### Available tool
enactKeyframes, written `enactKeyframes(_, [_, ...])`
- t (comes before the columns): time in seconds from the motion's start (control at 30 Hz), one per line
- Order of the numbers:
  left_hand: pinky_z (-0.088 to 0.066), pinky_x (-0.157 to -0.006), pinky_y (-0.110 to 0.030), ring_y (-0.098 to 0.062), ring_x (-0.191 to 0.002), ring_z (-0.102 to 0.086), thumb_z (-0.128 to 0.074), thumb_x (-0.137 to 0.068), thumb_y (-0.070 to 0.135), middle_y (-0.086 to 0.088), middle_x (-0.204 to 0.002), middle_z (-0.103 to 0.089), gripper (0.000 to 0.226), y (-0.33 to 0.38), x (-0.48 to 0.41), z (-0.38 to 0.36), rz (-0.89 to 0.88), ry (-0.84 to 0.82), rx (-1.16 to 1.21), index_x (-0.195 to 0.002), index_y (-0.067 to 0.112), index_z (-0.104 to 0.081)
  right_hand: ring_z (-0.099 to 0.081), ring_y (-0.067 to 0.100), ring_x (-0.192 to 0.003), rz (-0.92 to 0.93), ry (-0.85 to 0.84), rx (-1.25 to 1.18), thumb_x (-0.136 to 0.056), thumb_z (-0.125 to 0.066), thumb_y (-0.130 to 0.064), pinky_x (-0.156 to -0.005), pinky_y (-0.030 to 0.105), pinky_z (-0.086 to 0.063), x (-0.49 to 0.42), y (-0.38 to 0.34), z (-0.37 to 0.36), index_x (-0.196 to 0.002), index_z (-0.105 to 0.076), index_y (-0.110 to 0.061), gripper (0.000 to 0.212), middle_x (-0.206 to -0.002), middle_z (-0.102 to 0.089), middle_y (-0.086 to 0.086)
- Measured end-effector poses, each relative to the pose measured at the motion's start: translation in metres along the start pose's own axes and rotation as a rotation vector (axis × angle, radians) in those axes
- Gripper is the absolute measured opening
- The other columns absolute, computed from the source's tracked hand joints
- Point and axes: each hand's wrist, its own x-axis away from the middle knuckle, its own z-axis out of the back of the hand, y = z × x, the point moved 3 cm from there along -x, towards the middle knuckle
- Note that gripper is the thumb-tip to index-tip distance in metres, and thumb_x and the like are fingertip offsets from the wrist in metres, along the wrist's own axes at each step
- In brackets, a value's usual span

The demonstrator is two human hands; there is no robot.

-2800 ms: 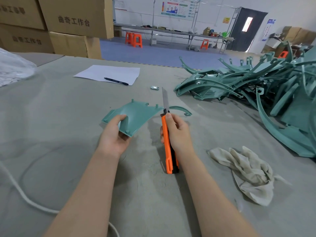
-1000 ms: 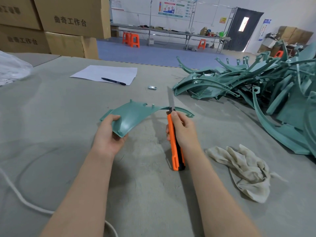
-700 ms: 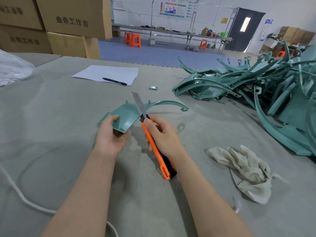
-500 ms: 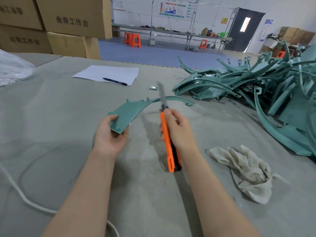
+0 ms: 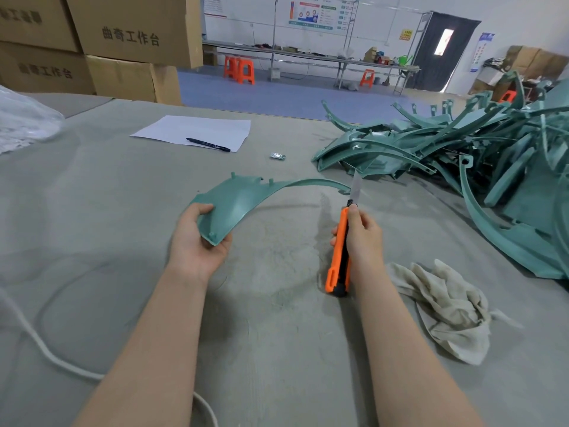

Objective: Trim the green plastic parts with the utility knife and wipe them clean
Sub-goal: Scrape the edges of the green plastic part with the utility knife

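Note:
My left hand [image 5: 197,241] grips the wide end of a green plastic part [image 5: 243,198], held above the grey table [image 5: 92,211]. The part's thin curved arm reaches right to a tip near the blade. My right hand [image 5: 361,235] holds an orange utility knife [image 5: 340,251] upright, its blade extended and pointing up, right beside the arm's tip. A crumpled off-white rag [image 5: 446,306] lies on the table to the right of my right forearm.
A big heap of green plastic parts [image 5: 446,149] fills the right side of the table. A sheet of paper [image 5: 194,132] with a black pen [image 5: 207,144] lies further back, a small foil-wrapped item [image 5: 277,156] beside it. Cardboard boxes [image 5: 123,41] are stacked behind left. A white cord [image 5: 46,352] curls at the near left.
The knife swung left across the part, then back right; now it stands at the tip of the part's thin arm. My left hand turned the part so its wide face shows more.

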Motion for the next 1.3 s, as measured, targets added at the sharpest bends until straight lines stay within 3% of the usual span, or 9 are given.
enactKeyframes(0.07, [-0.048,-0.046,-0.013,-0.010,-0.064,-0.060,-0.050,-0.089,0.009,0.001,-0.093,-0.063,0.013,0.001,0.000,-0.001,-0.012,-0.012,-0.010,-0.093,0.017,-0.059,-0.051,0.012,-0.040,0.006,-0.003,-0.005,-0.102,-0.044,-0.033,-0.043,0.025,-0.042,0.001,0.000,-0.001,-0.091,-0.058,-0.021,0.021,-0.062,-0.057,0.006])
enactKeyframes(0.2, [-0.047,-0.045,-0.013,-0.010,-0.062,-0.058,-0.048,-0.090,0.008,-0.014,-0.141,-0.050,0.025,0.002,-0.001,0.001,-0.007,-0.030,0.000,-0.112,0.019,-0.054,-0.051,0.013,-0.041,0.013,-0.026,-0.040,-0.102,-0.045,-0.033,-0.041,0.023,-0.040,0.003,-0.001,-0.003,-0.092,-0.060,-0.021,0.022,-0.062,-0.057,0.006])
enactKeyframes(0.3, [-0.046,-0.041,-0.014,-0.009,-0.051,-0.059,-0.047,-0.091,0.008,-0.016,-0.147,-0.043,0.025,0.003,-0.001,0.001,-0.002,-0.055,0.004,-0.114,0.019,-0.051,-0.051,0.014,-0.043,0.024,-0.045,-0.054,-0.101,-0.046,-0.034,-0.042,0.024,-0.040,0.004,-0.001,-0.003,-0.092,-0.061,-0.021,0.022,-0.061,-0.058,0.006])
enactKeyframes(0.43, [-0.044,-0.038,-0.014,-0.010,-0.051,-0.060,-0.047,-0.091,0.010,-0.006,-0.107,-0.064,0.024,0.005,0.000,0.002,0.012,-0.060,0.016,-0.113,0.018,-0.051,-0.050,0.013,-0.042,0.029,-0.074,-0.079,-0.101,-0.046,-0.033,-0.040,0.023,-0.039,0.005,-0.003,-0.004,-0.089,-0.061,-0.022,0.022,-0.061,-0.057,0.005])
enactKeyframes(0.5, [-0.044,-0.039,-0.014,-0.012,-0.057,-0.062,-0.047,-0.091,0.010,-0.002,-0.090,-0.061,0.021,0.005,0.001,0.001,0.014,-0.065,0.014,-0.111,0.017,-0.051,-0.049,0.013,-0.041,0.033,-0.092,-0.078,-0.101,-0.046,-0.033,-0.039,0.022,-0.039,0.006,-0.004,-0.005,-0.091,-0.061,-0.021,0.021,-0.061,-0.056,0.006])
enactKeyframes(0.6, [-0.049,-0.045,-0.014,-0.014,-0.075,-0.062,-0.050,-0.090,0.009,0.000,-0.090,-0.065,0.014,0.002,0.003,-0.001,-0.002,-0.022,-0.073,-0.096,0.016,-0.060,-0.047,0.013,-0.040,0.061,-0.177,-0.024,-0.102,-0.046,-0.032,-0.039,0.021,-0.039,0.010,-0.006,-0.013,-0.091,-0.060,-0.017,0.023,-0.061,-0.054,0.008])
enactKeyframes(0.7, [-0.047,-0.047,-0.013,-0.012,-0.067,-0.063,-0.053,-0.089,0.008,0.003,-0.077,-0.067,0.015,-0.001,0.004,-0.002,-0.022,0.035,-0.130,-0.085,0.019,-0.062,-0.047,0.013,-0.042,0.105,-0.280,0.040,-0.102,-0.046,-0.031,-0.041,0.020,-0.041,0.018,-0.008,-0.026,-0.091,-0.059,-0.012,0.025,-0.062,-0.053,0.011])
enactKeyframes(1.07, [-0.055,-0.056,-0.018,-0.018,-0.079,-0.066,-0.052,-0.089,0.005,-0.002,-0.076,-0.072,0.012,-0.001,0.001,-0.001,-0.039,0.061,-0.070,-0.093,0.013,-0.062,-0.048,0.013,-0.042,0.158,-0.449,0.100,-0.100,-0.050,-0.029,-0.041,0.021,-0.042,0.040,-0.005,-0.054,-0.095,-0.063,-0.013,0.021,-0.057,-0.053,0.004])
enactKeyframes(1.3, [-0.054,-0.059,-0.018,-0.015,-0.072,-0.066,-0.053,-0.090,0.005,-0.002,-0.069,-0.071,0.011,-0.002,0.000,-0.001,-0.052,0.086,-0.004,-0.090,0.012,-0.061,-0.048,0.012,-0.046,0.205,-0.499,0.123,-0.100,-0.050,-0.028,-0.043,0.024,-0.045,0.052,-0.008,-0.062,-0.102,-0.063,-0.009,0.024,-0.061,-0.052,0.007])
